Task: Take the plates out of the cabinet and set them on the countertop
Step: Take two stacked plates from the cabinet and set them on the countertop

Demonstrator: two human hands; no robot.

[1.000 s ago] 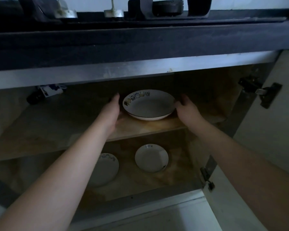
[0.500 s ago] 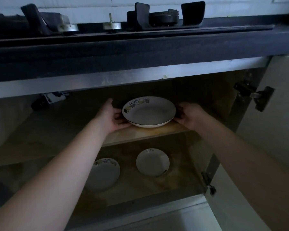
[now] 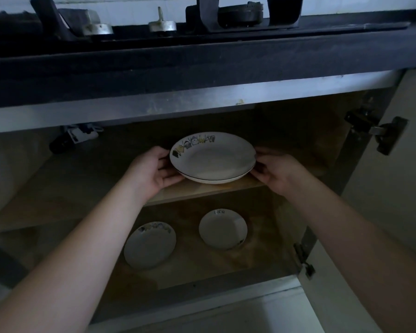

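small dark lettering on the lower right plate (image 3: 223, 229) seems to read "life".

Dim, bluish picture — cabinet interior (image 3: 286, 131) in deep shadow, edges bowed by wide-angle lens, soft detail

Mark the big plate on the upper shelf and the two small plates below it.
big plate (image 3: 214, 159): head view, centre of its well.
left small plate (image 3: 150, 245): head view, its middle.
right small plate (image 3: 222, 229): head view, its middle.
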